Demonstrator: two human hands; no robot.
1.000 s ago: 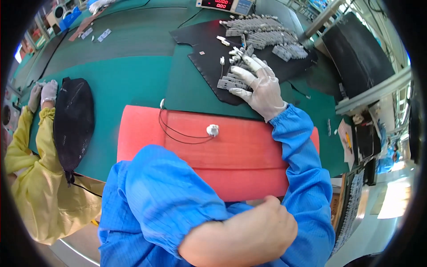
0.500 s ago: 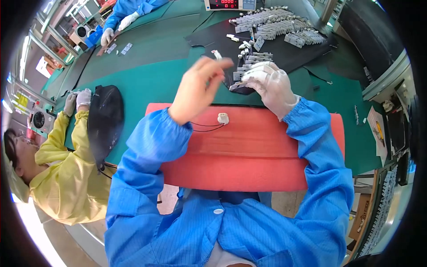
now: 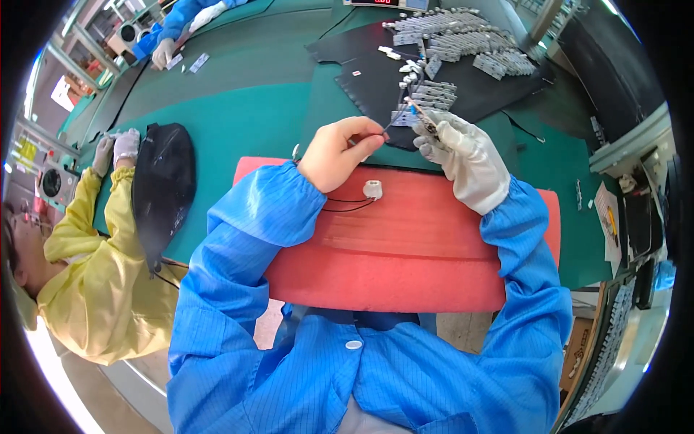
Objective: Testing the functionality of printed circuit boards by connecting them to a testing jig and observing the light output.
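Observation:
My bare left hand [image 3: 343, 153] is closed in a pinch on a thin dark wire, just above the far edge of the red pad [image 3: 405, 282]. The wire runs up toward my right hand and the row of parts. In a white glove, my right hand [image 3: 468, 155] grips a small flat metal plate [image 3: 425, 116], tilted, with a bit of blue near its top end. Behind it lies a short row of similar metal plates [image 3: 437, 94] with leads. On the pad sits a white connector [image 3: 372, 189]; its two black wires pass under my left sleeve.
Many more metal plates [image 3: 448, 36] lie in rows on a black sheet [image 3: 361, 87] at the back. A dark bag-like cover [image 3: 165, 192] is on the green table, beside a co-worker in yellow [image 3: 108, 275]. A paper with a pencil [image 3: 611, 220] lies right.
My right hand has drawn nearer and right, lifting a metal plate from the row. My left hand has come down and right and now pinches a wire. The view has shifted slightly.

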